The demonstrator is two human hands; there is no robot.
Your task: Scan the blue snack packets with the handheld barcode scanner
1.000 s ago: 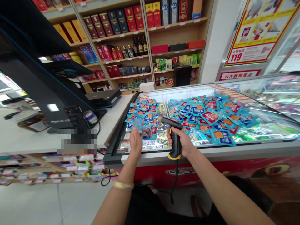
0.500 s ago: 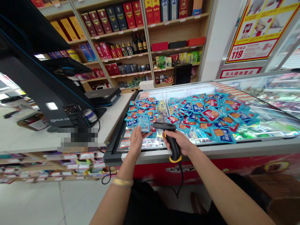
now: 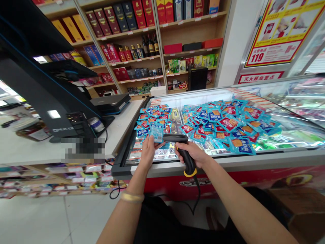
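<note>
My left hand [image 3: 148, 149] grips a small light-blue snack packet [image 3: 156, 132], its printed back turned up. In my right hand [image 3: 193, 154] is a black and yellow barcode scanner [image 3: 187, 159], fingers wrapped round its handle. The scanner's head points left and sits just beside the packet. Beyond my left hand lies a smaller spread of blue and red snack packets [image 3: 149, 117] on the glass top. A larger heap of the same packets [image 3: 223, 120] covers the glass past my right hand.
The packets lie on a glass-topped freezer [image 3: 228, 162]. To the left, a white counter [image 3: 22, 150] carries a black checkout terminal [image 3: 48, 98] and jars [image 3: 33, 130]. Shelves of boxes and bottles [image 3: 137, 51] stand behind. The scanner's cable [image 3: 197, 195] hangs down the freezer front.
The scanner's head has shifted slightly left, closer to the packet. My left hand keeps its hold on the packet almost in place.
</note>
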